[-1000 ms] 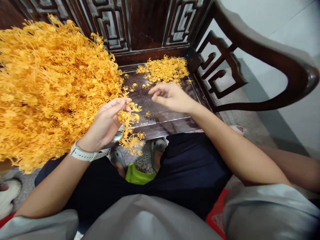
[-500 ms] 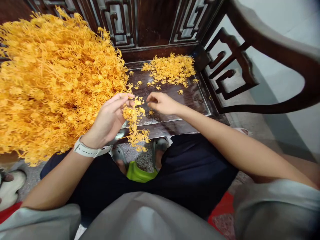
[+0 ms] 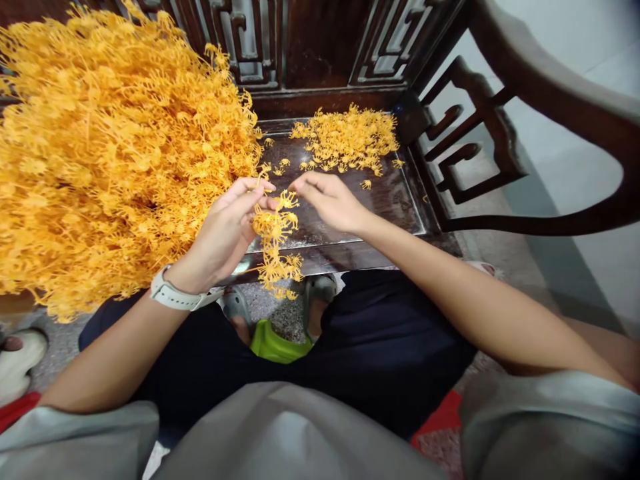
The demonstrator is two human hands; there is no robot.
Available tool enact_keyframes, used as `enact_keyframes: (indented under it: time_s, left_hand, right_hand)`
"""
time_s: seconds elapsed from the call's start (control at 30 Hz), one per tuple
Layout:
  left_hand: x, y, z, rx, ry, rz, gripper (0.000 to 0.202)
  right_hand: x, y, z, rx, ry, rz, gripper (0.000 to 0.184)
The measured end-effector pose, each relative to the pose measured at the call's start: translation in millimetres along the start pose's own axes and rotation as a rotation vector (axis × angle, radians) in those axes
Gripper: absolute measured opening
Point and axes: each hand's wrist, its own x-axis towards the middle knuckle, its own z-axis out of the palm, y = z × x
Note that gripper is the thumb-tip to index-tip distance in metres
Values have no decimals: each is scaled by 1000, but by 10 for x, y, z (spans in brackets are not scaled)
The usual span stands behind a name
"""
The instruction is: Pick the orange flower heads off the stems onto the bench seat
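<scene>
My left hand (image 3: 233, 230), with a pale watch strap (image 3: 175, 293) on its wrist, pinches a strand of yellow plastic flowers (image 3: 275, 230) near its top. The strand hangs down past the bench's front edge, its spidery flower heads spread. Close by on the right, my right hand (image 3: 333, 203) has thumb and forefinger closed at the edge of the upper flower head. Those fingertips partly hide what they grip. Left of both hands rises a big heap of the same yellow strands (image 3: 125, 160). Behind them lies a smaller pile of loose flower heads (image 3: 353, 137).
The dark wooden bench (image 3: 345, 253) has a carved back and a curved armrest (image 3: 560, 223) on the right. A few single flower heads (image 3: 367, 184) lie scattered on the seat. Below, a green plastic object (image 3: 277, 343) sits between my feet.
My right hand has moved up to the strand, and its thumb and forefinger have closed at the upper flower head. The left hand keeps its hold, and the view has shifted slightly.
</scene>
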Motion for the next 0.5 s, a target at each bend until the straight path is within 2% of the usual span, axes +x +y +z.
enact_keyframes:
  time_s: [0.1, 0.17, 0.3, 0.4, 0.5]
  left_hand:
    - [8, -64, 0, 52, -39, 66, 7]
    - [15, -116, 0, 115, -56, 140, 6]
    - [11, -204, 3, 205, -78, 263, 19]
    - [-20, -227, 13, 155, -204, 186, 27]
    - [-58, -181, 17, 104, -284, 111, 24]
  right_hand:
    - [-65, -216, 41, 316, -53, 29, 57]
    - [-135, -349, 60, 392, -120, 25, 54]
    - [-233, -493, 56, 469, -104, -27, 48]
    - [-262, -533, 28, 570, -115, 2, 43]
    - [-302, -573, -1, 693, -203, 56, 39]
